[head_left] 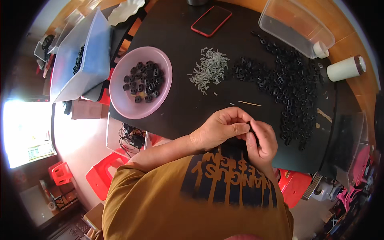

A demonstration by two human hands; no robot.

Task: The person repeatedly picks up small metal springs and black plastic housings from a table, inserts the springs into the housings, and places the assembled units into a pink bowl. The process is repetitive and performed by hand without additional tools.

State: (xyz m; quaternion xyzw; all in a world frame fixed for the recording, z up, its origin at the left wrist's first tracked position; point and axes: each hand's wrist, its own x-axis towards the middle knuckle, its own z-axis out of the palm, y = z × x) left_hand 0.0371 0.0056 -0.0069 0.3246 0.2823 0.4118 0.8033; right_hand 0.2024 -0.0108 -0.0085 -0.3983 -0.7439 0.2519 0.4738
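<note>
Both hands meet over the near edge of the table, fingertips together. My left hand [224, 127] is closed, its thumb and forefinger pinching a small black plastic piece [251, 127]. My right hand [262, 145] closes on the same piece from the other side, and the fingers cover most of it. Beyond the hands lies a heap of small grey springs [210, 68]. To the right spreads a large pile of black plastic parts with holes [288, 80]. A pink bowl [117, 90] at the left holds several black rounded pieces [149, 78].
A wooden toothpick [250, 103] lies just past my hands. Toward the back are a red-edged phone [211, 21] and a clear plastic box [294, 24]. A white cylinder [344, 69] stands at the right. Left of the table is a translucent bin [96, 52]; red stools [100, 176] stand below.
</note>
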